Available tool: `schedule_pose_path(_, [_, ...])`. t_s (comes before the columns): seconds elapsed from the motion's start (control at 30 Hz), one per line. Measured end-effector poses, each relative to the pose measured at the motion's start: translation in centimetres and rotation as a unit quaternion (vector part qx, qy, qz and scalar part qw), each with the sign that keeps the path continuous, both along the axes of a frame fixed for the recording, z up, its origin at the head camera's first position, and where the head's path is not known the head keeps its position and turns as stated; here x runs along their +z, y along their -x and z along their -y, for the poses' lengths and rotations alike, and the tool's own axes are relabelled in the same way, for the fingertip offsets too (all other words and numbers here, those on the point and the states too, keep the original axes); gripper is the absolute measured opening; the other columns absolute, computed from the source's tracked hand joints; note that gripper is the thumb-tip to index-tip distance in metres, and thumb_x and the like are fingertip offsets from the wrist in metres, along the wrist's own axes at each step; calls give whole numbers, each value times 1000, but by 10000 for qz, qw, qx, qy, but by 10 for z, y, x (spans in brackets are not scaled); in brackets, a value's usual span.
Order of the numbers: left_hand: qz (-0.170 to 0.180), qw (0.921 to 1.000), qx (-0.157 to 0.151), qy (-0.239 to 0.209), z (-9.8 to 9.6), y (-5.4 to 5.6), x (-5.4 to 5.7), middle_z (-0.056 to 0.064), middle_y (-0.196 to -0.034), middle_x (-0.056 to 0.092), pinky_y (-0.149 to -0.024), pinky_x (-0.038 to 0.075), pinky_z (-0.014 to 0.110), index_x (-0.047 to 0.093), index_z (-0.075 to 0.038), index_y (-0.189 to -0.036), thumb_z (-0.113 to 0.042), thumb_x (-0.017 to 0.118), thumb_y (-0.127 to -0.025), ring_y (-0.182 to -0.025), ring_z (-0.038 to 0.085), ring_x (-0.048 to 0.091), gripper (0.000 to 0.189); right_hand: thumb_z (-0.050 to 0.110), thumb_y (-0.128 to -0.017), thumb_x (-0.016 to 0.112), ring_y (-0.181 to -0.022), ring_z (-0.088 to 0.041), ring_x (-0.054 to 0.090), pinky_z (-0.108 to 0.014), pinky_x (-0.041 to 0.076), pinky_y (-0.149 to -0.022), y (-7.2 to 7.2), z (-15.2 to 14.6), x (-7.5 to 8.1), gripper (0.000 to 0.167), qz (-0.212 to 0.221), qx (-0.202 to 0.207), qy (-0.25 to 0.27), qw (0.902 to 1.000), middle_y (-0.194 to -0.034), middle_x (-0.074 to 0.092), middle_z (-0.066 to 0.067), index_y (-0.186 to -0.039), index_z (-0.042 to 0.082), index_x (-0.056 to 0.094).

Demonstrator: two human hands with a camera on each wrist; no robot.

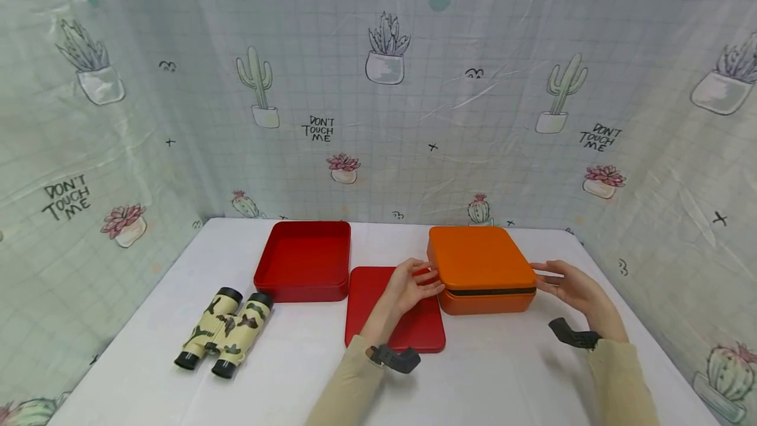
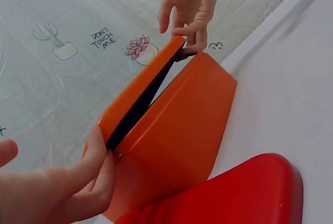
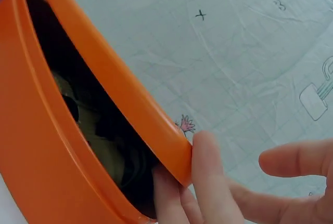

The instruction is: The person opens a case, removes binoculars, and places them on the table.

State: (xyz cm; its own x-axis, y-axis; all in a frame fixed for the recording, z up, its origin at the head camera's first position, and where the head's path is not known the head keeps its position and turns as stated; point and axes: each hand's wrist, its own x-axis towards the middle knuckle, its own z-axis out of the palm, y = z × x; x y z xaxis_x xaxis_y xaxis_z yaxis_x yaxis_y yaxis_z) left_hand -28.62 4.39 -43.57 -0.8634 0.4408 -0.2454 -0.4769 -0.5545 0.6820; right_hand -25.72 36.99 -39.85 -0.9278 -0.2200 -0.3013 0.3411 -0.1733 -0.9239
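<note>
Orange box (image 1: pixel 487 304) on white table (image 1: pixel 491 373), just beside flat red lid (image 1: pixel 369 301). Orange lid (image 1: pixel 481 255) raised at front edge. Left hand (image 1: pixel 411 288): fingers loosely extended, touching lid edge, thumb apart. Right hand (image 1: pixel 570 286): same, fingertip inside gap.

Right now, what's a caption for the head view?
Left hand and right hand hold the lid ajar on the orange box; binoculars lie left.

- Box (image 1: pixel 487 304): orange, rounded corners, upright on the right half of the white table (image 1: pixel 473 373).
- Lid (image 1: pixel 481 256): matching orange, flat-topped, tilted, near edge raised; dark gap beneath.
- Contents (image 3: pixel 99 135): something camouflage-patterned, partly shadowed.
</note>
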Motion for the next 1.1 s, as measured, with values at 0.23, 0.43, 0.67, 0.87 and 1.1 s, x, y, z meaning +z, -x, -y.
schedule_pose_path(0.23, [168,9996,78,-231,-2,3,0,29,-137,28,-100,35,49,19,7,-137,-23,43,-86,-117,39,38,64,24,-95,40,-89,-17,60,-25,48,-88,-1,-1,4,82,413,-41,760,9962,-96,56,-2,-135,19,-32])
schedule_pose_path(0.43, [355,9989,32,-290,-4,3,0,27,-135,27,-99,34,54,17,9,-136,-23,41,-86,-116,37,36,64,34,-93,39,-88,-13,61,-20,49,-85,-4,4,7,81,430,-117,292,9986,-113,47,-11,-138,10,-24])
schedule_pose_path(0.67, [419,9990,-110,-129,-6,8,-2,21,-127,31,-97,34,57,21,8,-134,-25,41,-87,-114,33,33,61,44,-94,26,-81,-4,57,-15,49,-79,2,16,7,76,212,-92,-549,9982,-144,-13,-29,-135,12,-29])
schedule_pose_path(0.87, [361,9993,-126,-33,-6,10,-1,19,-118,35,-95,34,58,22,8,-134,-26,41,-87,-109,33,36,61,50,-93,23,-79,-3,57,-12,49,-74,5,18,6,76,220,-167,-754,9968,-145,-12,-28,-135,16,-30])
schedule_pose_path(1.1, [241,9996,-144,-75,-5,8,2,18,-119,36,-95,34,60,20,5,-136,-24,42,-86,-110,34,40,61,47,-93,22,-81,-3,56,-16,50,-76,1,19,4,75,18,-206,-867,9960,-143,0,-29,-138,8,-23])
